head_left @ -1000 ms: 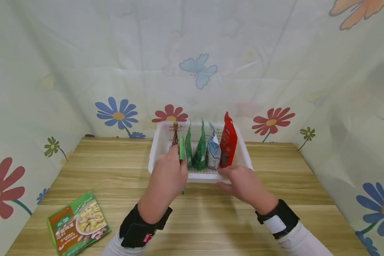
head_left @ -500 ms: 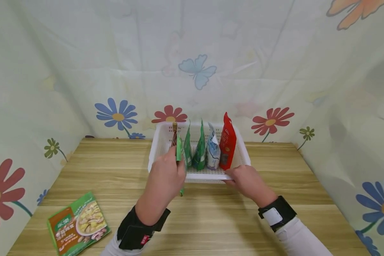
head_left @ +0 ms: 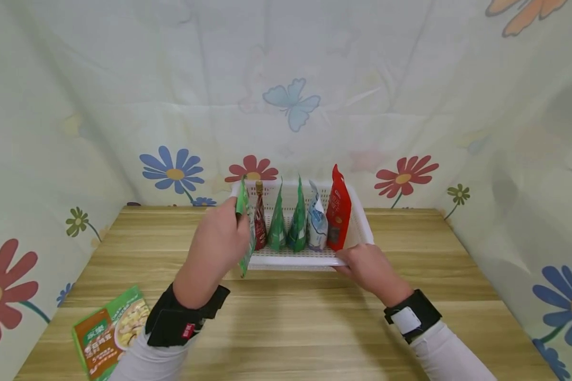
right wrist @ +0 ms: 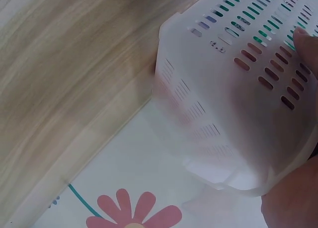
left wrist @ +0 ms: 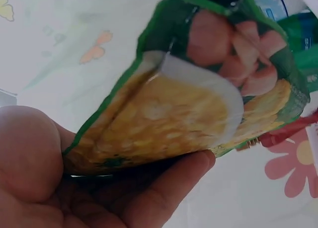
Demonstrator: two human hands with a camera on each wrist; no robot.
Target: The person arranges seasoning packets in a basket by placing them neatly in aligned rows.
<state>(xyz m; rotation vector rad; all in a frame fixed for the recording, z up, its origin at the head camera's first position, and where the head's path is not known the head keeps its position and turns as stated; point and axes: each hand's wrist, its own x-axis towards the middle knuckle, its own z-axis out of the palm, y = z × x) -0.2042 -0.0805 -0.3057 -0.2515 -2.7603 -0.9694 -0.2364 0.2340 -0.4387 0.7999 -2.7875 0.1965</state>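
My left hand [head_left: 217, 244] grips a green soup packet [head_left: 244, 228] upright at the left front corner of the white slotted basket [head_left: 357, 233]. Up close, the green soup packet [left wrist: 198, 104] shows a bowl picture, with fingers [left wrist: 154, 193] curled under it. My right hand [head_left: 366, 267] holds the basket's front right rim; the white slotted basket [right wrist: 233, 114] fills the right wrist view, a fingertip [right wrist: 305, 41] on its wall. Standing in a row inside are a dark red packet [head_left: 259, 217], two green packets [head_left: 287, 222], a white-blue packet [head_left: 317, 221] and a tall red packet [head_left: 339, 207].
A second green and orange soup packet [head_left: 107, 333] lies flat near the wooden table's [head_left: 291, 323] front left edge. Flower-printed cloth [head_left: 286, 95] walls the table in at the back and on both sides.
My left hand has carried the green packet left and up, from in front of the basket's middle to its left front corner. The right hand has stayed on the rim.
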